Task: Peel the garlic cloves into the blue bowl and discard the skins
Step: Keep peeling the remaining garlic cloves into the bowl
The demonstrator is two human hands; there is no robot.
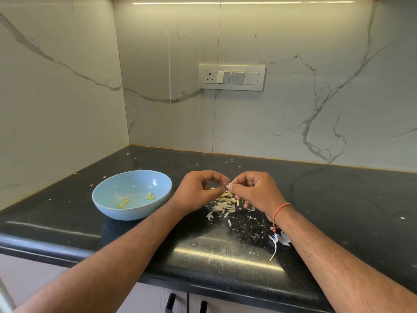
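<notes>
Both hands are up over the black countertop (225,249), fingertips meeting on one small garlic clove (228,185) held just above a heap of papery skins (223,205). The left hand (198,190) has its thumb and forefinger curled in to pinch at the clove, and the right hand (255,188) grips it from the other side, the rest of its fingers bent under. This looks like the middle of the peeling step, with skin coming off this clove. The blue bowl (135,213) sits just to the left of the hands, with a few yellowish peeled pieces (137,198) lying in it. More skin scraps and a dry stalk (278,241) lie near the right wrist. Next, I'd say, the bared clove wants carrying left and dropping into the bowl, while the skins are yet to be gathered up and thrown out
</notes>
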